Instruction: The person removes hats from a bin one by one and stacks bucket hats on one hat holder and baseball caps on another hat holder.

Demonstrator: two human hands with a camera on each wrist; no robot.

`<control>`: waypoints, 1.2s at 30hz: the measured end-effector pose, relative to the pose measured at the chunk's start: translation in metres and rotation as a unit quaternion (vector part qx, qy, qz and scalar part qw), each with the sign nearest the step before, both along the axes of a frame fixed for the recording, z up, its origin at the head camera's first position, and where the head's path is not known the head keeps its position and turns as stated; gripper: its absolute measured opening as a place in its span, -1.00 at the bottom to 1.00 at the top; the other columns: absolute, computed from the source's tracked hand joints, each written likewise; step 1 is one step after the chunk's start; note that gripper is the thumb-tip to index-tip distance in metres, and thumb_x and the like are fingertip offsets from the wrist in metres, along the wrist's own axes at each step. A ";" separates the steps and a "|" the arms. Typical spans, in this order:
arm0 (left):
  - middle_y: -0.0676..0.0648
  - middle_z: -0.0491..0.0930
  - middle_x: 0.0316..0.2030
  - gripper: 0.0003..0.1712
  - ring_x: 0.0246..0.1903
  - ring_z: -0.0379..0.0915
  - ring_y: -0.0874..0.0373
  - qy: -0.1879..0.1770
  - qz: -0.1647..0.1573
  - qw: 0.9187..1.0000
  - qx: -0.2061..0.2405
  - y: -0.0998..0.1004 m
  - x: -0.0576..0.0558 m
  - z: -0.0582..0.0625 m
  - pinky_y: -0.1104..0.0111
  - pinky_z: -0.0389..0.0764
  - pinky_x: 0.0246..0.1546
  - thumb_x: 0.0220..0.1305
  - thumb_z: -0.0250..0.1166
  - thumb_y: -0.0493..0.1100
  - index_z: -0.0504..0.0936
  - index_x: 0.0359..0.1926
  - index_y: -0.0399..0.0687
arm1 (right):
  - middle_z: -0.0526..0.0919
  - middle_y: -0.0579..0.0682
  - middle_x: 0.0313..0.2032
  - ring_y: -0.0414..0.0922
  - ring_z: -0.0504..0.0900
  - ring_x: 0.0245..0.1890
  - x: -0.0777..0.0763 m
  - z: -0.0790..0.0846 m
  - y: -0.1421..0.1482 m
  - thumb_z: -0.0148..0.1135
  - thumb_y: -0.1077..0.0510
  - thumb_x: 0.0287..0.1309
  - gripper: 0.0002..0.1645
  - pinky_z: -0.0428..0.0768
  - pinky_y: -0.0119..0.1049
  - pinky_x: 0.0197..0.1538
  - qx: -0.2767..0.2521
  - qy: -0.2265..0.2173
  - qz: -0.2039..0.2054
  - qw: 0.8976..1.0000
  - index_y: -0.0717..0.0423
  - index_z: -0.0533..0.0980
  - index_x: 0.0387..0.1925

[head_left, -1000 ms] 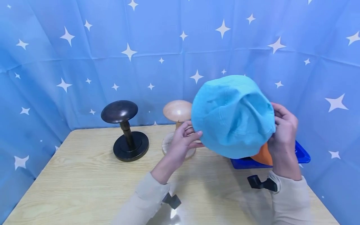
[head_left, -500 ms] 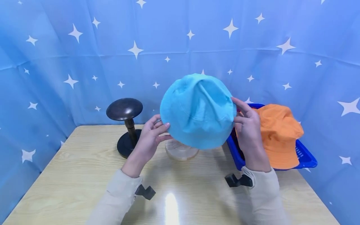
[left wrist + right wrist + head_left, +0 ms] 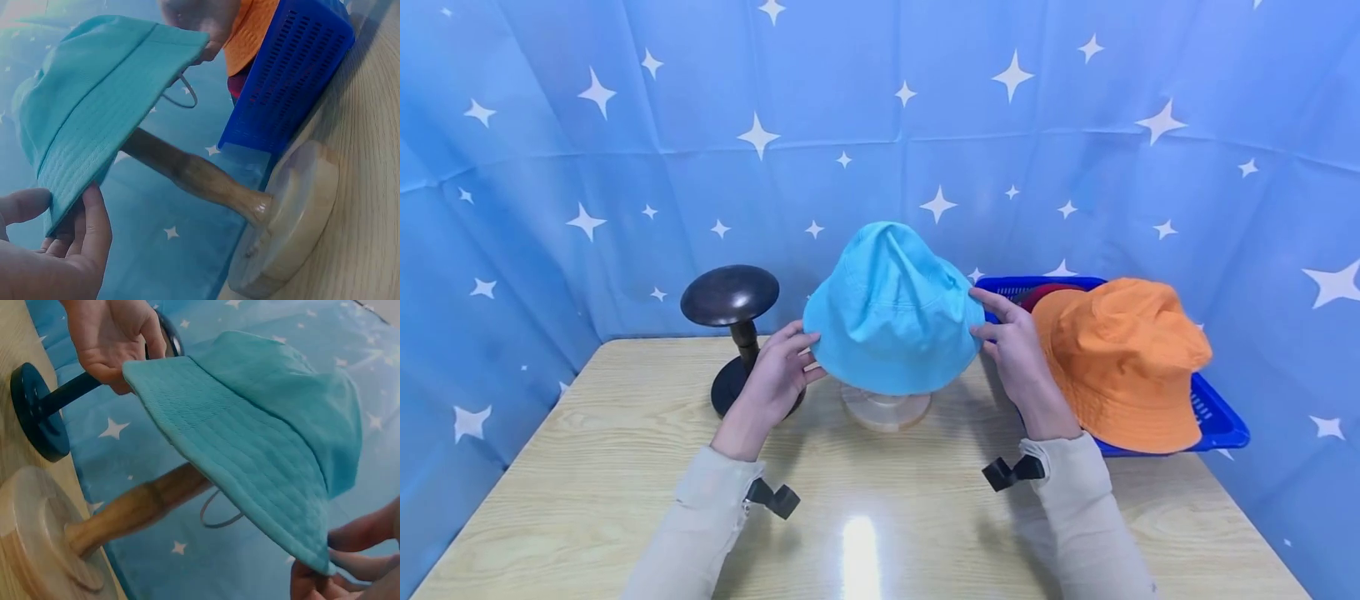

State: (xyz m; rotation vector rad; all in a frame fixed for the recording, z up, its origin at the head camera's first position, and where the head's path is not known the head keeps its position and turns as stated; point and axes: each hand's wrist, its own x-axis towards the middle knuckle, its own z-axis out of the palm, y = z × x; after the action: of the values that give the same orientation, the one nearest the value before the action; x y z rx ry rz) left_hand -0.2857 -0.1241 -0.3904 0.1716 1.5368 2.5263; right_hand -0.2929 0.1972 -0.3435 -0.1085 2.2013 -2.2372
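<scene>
A light blue bucket hat (image 3: 891, 308) sits over the top of the pale wooden hat stand, hiding its rounded head. Below the brim the stand's turned post (image 3: 200, 175) and round base (image 3: 886, 408) show. My left hand (image 3: 778, 367) pinches the brim on the left, thumb above and fingers beneath, as the left wrist view (image 3: 69, 237) shows. On the opposite side my right hand (image 3: 1018, 350) pinches the brim edge. A thin cord loop (image 3: 215, 515) hangs under the hat in the right wrist view.
A dark hat stand (image 3: 730, 296) stands to the left, close behind my left hand. At the right, a blue plastic basket (image 3: 1221, 421) holds an orange bucket hat (image 3: 1131, 367) and something dark red (image 3: 1048, 293). A starry blue curtain (image 3: 850, 100) hangs behind the wooden table (image 3: 587, 467).
Both hands have carried the blue hat leftward from near the basket, then lowered it over the pale stand. The hat has tipped more upright, and the orange hat has come into full view.
</scene>
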 end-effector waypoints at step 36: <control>0.07 0.52 -0.26 -0.76 -0.38 0.47 0.25 -0.160 0.027 0.987 0.016 -0.003 -0.017 -0.033 0.43 0.60 -0.29 0.62 0.05 -0.16 0.44 0.19 -0.07 | 0.52 0.35 0.30 0.03 0.63 -0.18 -0.018 -0.036 -0.004 -0.03 0.43 0.20 -0.40 0.74 -0.30 -0.23 0.267 -0.028 0.000 0.963 0.37 0.50 0.29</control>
State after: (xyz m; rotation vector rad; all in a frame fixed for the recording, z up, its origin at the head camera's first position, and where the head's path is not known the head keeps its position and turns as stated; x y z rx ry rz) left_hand -0.3025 -0.1273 -0.4234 -0.2648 1.3918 2.4681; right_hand -0.3107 0.1935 -0.3791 -0.0400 2.6697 -1.5408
